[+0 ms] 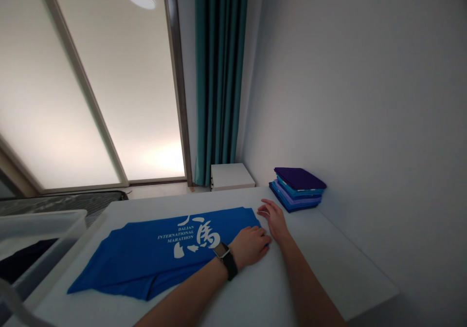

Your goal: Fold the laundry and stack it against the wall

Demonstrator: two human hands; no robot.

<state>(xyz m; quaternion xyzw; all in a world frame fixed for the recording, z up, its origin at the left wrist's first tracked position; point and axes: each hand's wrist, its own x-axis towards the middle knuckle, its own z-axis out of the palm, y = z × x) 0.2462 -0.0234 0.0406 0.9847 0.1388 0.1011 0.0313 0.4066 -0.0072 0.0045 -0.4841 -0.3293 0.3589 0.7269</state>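
A blue shirt (127, 256) marked "DALIAN INTERNATIONAL MARATHON" is laid folded on a white table (251, 295).
Nearest, at the left, dark cloth (27, 259) is held in a translucent bin (75, 216). A black-banded watch (222, 250) is worn at the left wrist; the left hand (250, 245) is rested on the shirt's right end, fingers bent, and whether fabric is pinched cannot be told. The right hand (274, 218) is held loosely spread just beside the far right corner. The lettering is printed in white capitals beside large white characters, of which 馬 can be read; the uppermost is cut off at the fold. Beyond the right hand, folded clothes (299, 190) in purple and blues are stacked by the wall (357, 113). Farther off, a white cabinet (233, 175) is seen before a teal curtain (221, 74).
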